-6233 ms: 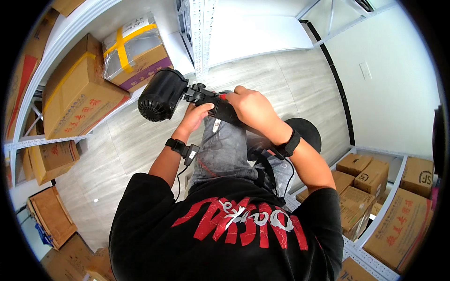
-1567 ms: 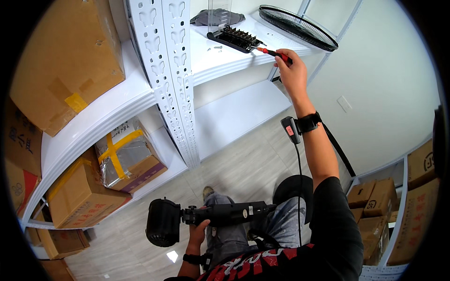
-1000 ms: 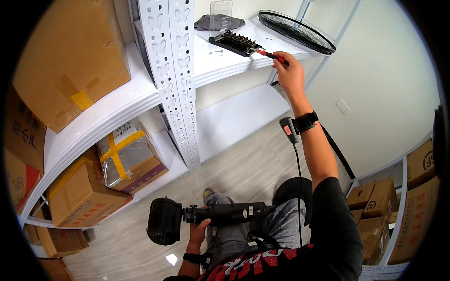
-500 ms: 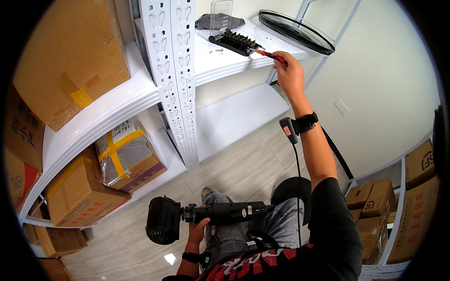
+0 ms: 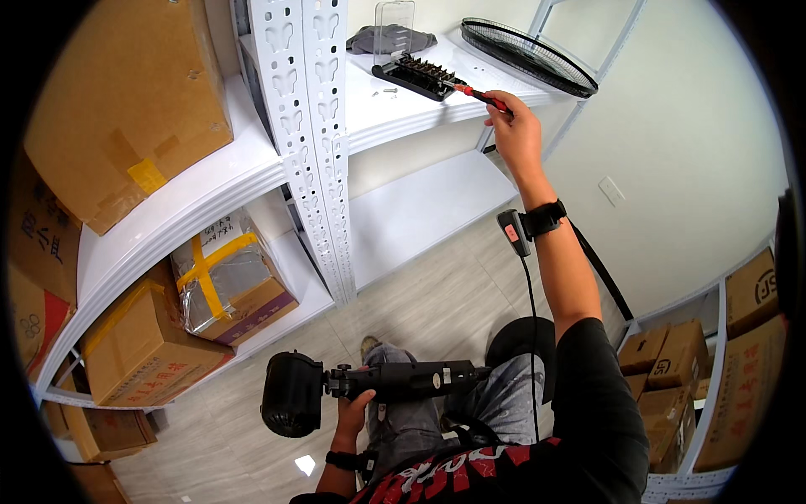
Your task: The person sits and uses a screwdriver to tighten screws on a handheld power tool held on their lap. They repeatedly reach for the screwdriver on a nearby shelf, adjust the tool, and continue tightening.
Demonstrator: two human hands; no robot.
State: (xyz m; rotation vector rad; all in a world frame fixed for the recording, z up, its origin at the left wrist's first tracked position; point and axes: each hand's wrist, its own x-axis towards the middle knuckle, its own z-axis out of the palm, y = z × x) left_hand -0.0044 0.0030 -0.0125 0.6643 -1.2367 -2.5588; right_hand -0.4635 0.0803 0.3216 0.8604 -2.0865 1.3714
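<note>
My right hand (image 5: 515,126) is closed around a red-and-black screwdriver (image 5: 484,98). The tool's tip reaches the near right end of an open black bit case (image 5: 422,76), where bits stand in rows; whether it touches one is too small to tell. A clear lid (image 5: 395,32) stands raised at the case's back left. Down at my lap, my left hand (image 5: 356,407) grips a black fan body (image 5: 424,380) near the joint below its rounded motor housing (image 5: 292,395). The body lies across my thighs, its housing pointing left.
A black round fan grille (image 5: 531,59) lies on the white shelf (image 5: 378,126), right of the case. Small screws (image 5: 389,91) and a grey cloth (image 5: 361,39) are there too. A perforated post (image 5: 306,134) rises left of it. Cardboard boxes (image 5: 159,344) fill the left shelves.
The screwdriver and my right hand have shifted very slightly to the left, toward the bit case. My left hand and the fan body have stayed put.
</note>
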